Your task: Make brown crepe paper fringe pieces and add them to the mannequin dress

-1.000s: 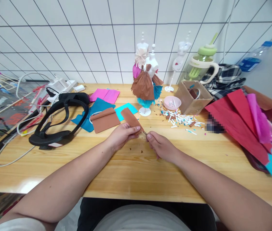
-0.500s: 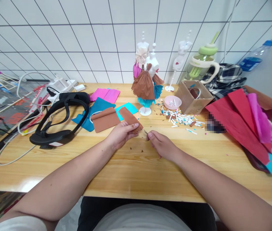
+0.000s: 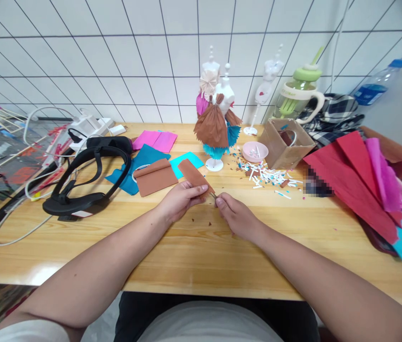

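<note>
Between thumb and fingers, my left hand [image 3: 184, 197] pinches a folded strip of brown crepe paper [image 3: 191, 173]. My right hand [image 3: 236, 213] is closed around small scissors [image 3: 214, 195]; their handles are hidden in my fingers. The blades meet the strip's near right corner. Below them, a few tiny brown snips [image 3: 210, 223] lie on the wooden table [image 3: 201, 261]. Just beyond my hands stands a small white dress form [image 3: 225, 92] wearing a brown and teal paper skirt [image 3: 212, 127].
Left lie folded brown paper [image 3: 156, 178], teal paper [image 3: 153, 156], pink paper [image 3: 156, 141] and a black headset [image 3: 83, 206]. Right are paper scraps [image 3: 266, 175], a pink bowl [image 3: 255, 153], a cardboard box [image 3: 284, 147], a green-lidded jug [image 3: 298, 92] and red paper [image 3: 350, 185].
The brown strip has shifted slightly right. My right hand has moved a little left, bringing the scissor blades from just beside the paper onto its corner.
</note>
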Demonstrator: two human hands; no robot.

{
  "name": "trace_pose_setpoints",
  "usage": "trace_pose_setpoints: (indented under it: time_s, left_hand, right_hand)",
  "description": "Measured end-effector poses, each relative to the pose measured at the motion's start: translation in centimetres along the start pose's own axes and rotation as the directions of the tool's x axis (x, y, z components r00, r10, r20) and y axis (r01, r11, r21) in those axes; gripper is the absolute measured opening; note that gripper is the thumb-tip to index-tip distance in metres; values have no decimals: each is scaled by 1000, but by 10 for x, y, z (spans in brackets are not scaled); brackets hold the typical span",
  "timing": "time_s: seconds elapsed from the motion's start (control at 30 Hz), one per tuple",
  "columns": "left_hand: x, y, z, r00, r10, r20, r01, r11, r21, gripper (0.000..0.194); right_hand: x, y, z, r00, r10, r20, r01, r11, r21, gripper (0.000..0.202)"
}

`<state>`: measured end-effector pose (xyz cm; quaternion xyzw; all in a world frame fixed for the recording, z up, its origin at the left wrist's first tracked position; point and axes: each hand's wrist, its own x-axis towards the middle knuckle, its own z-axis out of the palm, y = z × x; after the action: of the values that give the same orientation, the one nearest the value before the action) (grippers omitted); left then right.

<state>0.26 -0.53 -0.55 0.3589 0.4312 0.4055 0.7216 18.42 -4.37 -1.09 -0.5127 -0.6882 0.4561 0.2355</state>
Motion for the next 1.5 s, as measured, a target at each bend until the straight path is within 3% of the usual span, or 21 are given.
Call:
trace_pose_setpoints:
  time_s: [0.27,0.5,1.03,1.27,1.5]
  left_hand:
    - [1,0,-2,1000,-20,2,20,1000,-17,21]
    - [-1,-1,1,1000,-4,-13,4,1000,-1,24]
    - [-1,-2,0,1000,21,14,-21,1000,15,22]
    - [0,0,-1,999,9,-34,-10,1000,-10,22]
    - [-2,0,2,999,19,32,-20,998,58,20]
  right_hand:
    - [-1,-2,6,1000,-1,-17,3,995,96,33]
    - [0,-4,15,998,66,9,-66,965,254,36]
    - [1,0,16,998,68,3,-66,957,283,35]
    - [1,5,-2,993,7,-114,-5,1000,14,38]
    - [1,0,-11,999,-15,-41,10,993,-115,38]
